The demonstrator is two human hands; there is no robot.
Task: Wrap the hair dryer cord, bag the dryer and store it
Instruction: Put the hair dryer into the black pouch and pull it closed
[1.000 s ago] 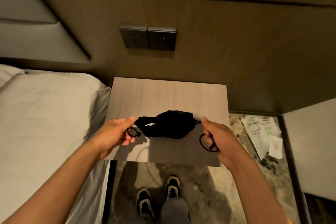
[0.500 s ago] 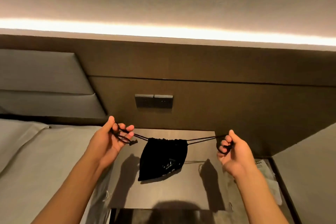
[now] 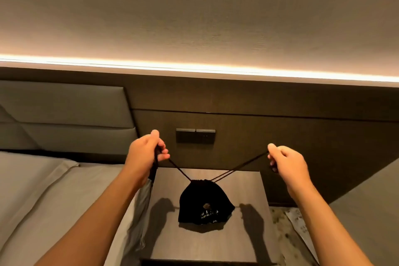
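Observation:
A black drawstring bag [image 3: 205,205] with pale lettering hangs bulging above the wooden bedside table [image 3: 244,242], its mouth cinched tight at the top. The hair dryer is not visible; the bag hides whatever is inside. My left hand [image 3: 145,153] grips the left drawstring [image 3: 179,169] up and to the left of the bag. My right hand [image 3: 287,164] pinches the right drawstring [image 3: 239,167] up and to the right. Both strings run taut from the bag's mouth to my hands.
A bed with grey sheets [image 3: 43,201] lies to the left, touching the table. Two dark wall sockets [image 3: 195,136] sit on the brown panel behind. Paper packets [image 3: 300,224] lie on the floor at the right. A light strip [image 3: 194,68] glows above.
My hands have risen and spread, pulling the strings upward. The bag's mouth has drawn shut and the bag now hangs straight below it. The view has tilted further up.

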